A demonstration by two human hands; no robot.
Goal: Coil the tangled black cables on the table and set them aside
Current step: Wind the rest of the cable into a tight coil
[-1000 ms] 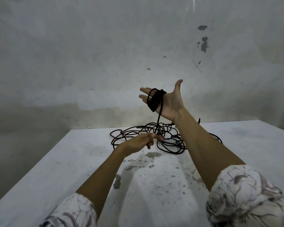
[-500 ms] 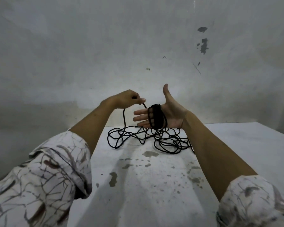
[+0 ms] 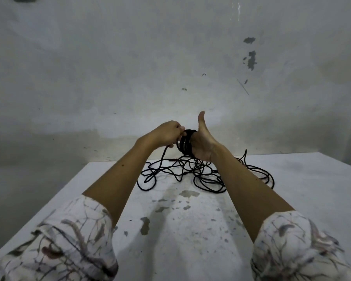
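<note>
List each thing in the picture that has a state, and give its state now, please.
left hand: fingers curled, pinching the cable beside the coil.
right hand: raised, thumb up, cable wound round its fingers.
coil: several turns wrapped round the right hand, off the table.
loose cable: tangled in loops on the table, one strand rising to the left hand.
table: white, stained with grey spots.

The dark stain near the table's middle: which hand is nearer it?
Right. The right hand is raised almost straight beyond the stain; the left hand is farther off, up-left.
</note>
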